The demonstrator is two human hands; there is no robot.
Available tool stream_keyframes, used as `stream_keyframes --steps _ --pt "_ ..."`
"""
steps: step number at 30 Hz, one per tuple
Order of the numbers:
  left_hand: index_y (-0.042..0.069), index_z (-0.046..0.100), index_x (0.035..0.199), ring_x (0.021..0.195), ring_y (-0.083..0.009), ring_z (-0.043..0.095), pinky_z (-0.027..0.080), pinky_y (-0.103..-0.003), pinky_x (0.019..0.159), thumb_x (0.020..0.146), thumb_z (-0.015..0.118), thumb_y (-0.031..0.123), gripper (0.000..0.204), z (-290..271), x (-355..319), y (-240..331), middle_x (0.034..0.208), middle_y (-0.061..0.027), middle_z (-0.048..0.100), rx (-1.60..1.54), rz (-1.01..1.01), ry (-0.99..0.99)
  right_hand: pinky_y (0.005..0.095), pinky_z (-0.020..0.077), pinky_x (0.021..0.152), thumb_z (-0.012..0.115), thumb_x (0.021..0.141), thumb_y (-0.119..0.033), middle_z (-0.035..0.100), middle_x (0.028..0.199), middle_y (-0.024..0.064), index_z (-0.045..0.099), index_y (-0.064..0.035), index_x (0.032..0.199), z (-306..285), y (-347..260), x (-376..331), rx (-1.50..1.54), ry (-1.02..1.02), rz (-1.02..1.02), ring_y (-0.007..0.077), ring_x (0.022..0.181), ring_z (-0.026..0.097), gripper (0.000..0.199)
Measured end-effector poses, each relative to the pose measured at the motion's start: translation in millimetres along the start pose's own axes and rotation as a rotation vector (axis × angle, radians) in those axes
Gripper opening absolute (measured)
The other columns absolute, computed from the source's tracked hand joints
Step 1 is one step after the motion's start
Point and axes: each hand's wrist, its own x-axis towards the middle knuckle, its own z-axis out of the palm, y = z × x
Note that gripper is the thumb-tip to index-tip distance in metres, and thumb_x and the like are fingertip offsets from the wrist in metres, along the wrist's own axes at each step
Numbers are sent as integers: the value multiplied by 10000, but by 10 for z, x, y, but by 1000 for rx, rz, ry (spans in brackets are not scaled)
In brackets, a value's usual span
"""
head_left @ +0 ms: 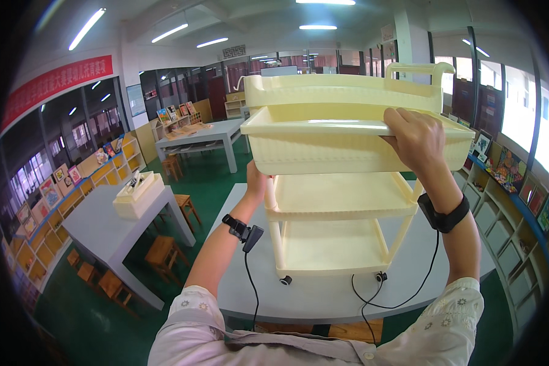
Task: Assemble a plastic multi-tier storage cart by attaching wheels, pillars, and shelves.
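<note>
A cream plastic rolling cart (pixel 341 195) with stacked trays stands on a grey table, its small black casters (pixel 285 280) resting on the tabletop. My right hand (pixel 416 139) is closed over the near rim of the top tray (pixel 348 149), toward its right side. Below that tray's left end, my left hand (pixel 257 182) is closed at the left corner post (pixel 271 196); most of its fingers are hidden behind the cart. A curved push handle (pixel 421 67) rises at the top right. Black straps with small devices and cables sit on both wrists.
Cables (pixel 369 302) trail over the near part of the grey table (pixel 244 287). Another grey table (pixel 100 213) to the left carries a cream box (pixel 137 198). Wooden stools (pixel 165 253) stand beside it. Low shelves with pictures (pixel 506 213) line the walls.
</note>
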Motion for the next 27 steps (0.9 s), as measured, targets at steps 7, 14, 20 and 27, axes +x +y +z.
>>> stream_keyframes --steps 7,14,20,27 --pt "-10 547 810 590 -116 520 414 -233 524 790 497 129 149 -44 62 -82 658 -11 548 63 126 130 287 382 385 651 632 -288 482 528 2 448 -112 647 6 -24 24 -9 -113 -15 171 480 530 269" --pt "83 465 805 477 -93 398 334 -218 431 829 442 150 74 -79 139 -287 621 -13 443 9 124 181 297 380 387 665 581 -256 465 526 11 445 -116 645 150 -13 -106 24 60 19 169 459 513 269" --pt "84 449 777 466 -99 381 320 -239 431 835 439 169 103 -160 94 -219 619 -23 451 -65 36 236 291 432 398 601 659 -330 512 528 3 461 -117 646 183 -187 35 0 15 14 174 493 573 255" --pt "82 447 758 441 -97 364 323 -236 442 810 434 104 58 -25 17 42 568 -3 424 -2 63 226 295 396 369 638 623 -345 500 519 1 465 -120 659 205 159 -105 63 -27 9 177 457 543 287"
